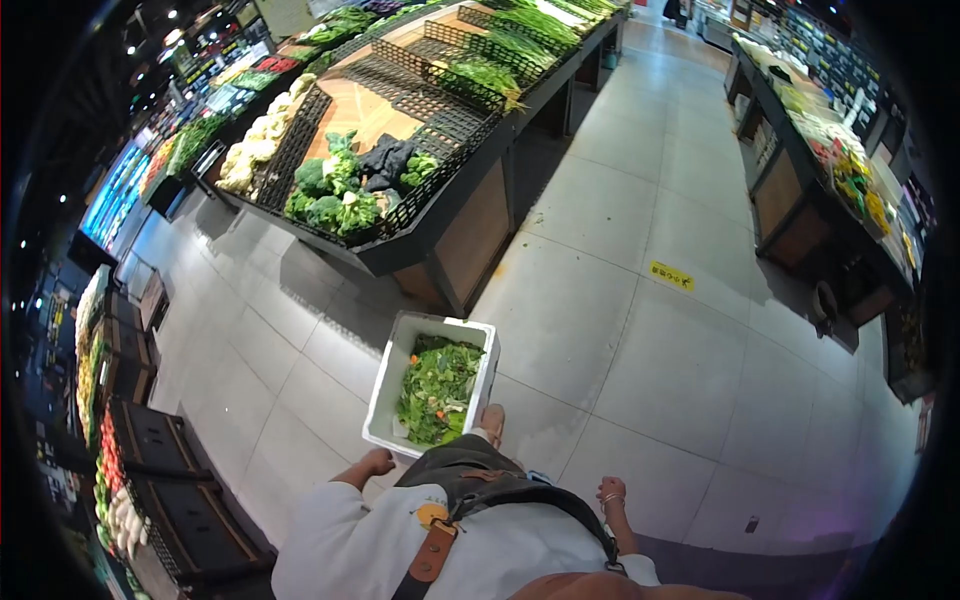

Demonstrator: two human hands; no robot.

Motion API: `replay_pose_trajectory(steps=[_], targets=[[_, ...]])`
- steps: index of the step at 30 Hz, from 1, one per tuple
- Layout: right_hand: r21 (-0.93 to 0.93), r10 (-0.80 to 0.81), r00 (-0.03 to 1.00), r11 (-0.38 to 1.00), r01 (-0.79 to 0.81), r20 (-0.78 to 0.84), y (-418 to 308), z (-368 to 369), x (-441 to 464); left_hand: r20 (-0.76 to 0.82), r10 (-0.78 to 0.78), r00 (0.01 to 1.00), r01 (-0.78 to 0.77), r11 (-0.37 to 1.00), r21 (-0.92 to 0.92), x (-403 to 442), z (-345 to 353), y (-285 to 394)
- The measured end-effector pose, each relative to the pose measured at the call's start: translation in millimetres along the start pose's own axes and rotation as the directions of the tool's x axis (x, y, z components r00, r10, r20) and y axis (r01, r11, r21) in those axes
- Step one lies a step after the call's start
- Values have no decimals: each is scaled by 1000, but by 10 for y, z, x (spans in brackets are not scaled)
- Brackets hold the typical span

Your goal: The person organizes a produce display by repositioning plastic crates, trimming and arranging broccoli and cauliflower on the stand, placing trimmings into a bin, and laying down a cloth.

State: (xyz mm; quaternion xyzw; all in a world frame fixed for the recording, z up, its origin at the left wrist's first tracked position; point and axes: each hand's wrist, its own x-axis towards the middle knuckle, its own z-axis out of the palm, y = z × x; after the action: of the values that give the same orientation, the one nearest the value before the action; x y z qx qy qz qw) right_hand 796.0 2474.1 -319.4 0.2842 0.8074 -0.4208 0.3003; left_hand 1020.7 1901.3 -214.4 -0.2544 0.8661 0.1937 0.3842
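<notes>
White box (488,365) of leafy trimmings (438,390), on the floor (560,350). The left hand (378,461) is just beside the box's near left corner; finger state and contact cannot be told. The right hand (612,490), fingers curled in, is right of the box, apart. Broccoli (326,174) lies beyond the box.

i see a box (395,370) on the floor just beyond the left hand (378,461), leafy scraps (440,390) inside. past it, ahead of both hands, a produce stand (472,235) holds broccoli (312,178) in its near corner. ahead and well right of the right hand (612,489) runs a counter (790,200); well left of the left hand, produce racks (165,440).
</notes>
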Motion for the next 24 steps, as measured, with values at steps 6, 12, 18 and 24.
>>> replay_pose_trajectory(steps=[6,12,18,24], targets=[[143,-105,994,984,103,9,-442,29,-60,-43,-38,998,33,994,-109,112,-326,147],[264,-119,988,960,88,103,672,232,134,-194,247,949,-281,944,-173,794,-762,864],[-423,-168,959,870,254,230,-240,430,-251,-383,407,829,-535,776,-335,213,-1568,1260],[-474,-332,900,767,433,283,-1778,1248,-456,-217,234,948,-272,948,-167,1261,-970,-730]])
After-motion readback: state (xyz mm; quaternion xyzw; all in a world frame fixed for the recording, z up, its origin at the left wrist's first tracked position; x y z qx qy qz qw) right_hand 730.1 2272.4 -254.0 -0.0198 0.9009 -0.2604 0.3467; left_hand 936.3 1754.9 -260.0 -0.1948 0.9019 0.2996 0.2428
